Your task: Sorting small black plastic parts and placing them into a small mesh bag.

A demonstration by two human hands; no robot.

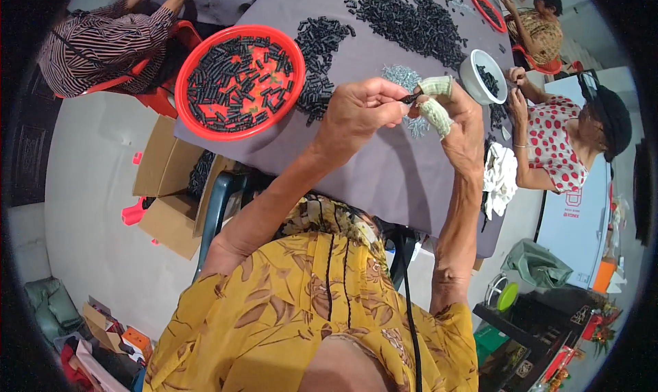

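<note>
Above the table, my left hand (362,112) pinches a small black tube-like piece (410,99) between thumb and fingertips. My right hand (460,121) closes on the same piece from the other side, with pale knitted covers on its thumb and index finger. A pile of small silvery metal pieces (401,77) lies just beyond and beneath the hands. Left of my left hand is a heap of black tube-like pieces (319,46), and a bigger heap (415,29) spreads farther back. A red basin (299,73) at the left holds many more of them.
A white bowl (467,83) with black pieces stands to the right on the grey-covered table (391,186). A white cloth (500,176) hangs at its right edge. People sit at the right (565,128), far right (545,32) and left (113,49). An opened cardboard box (168,214) is at lower left.
</note>
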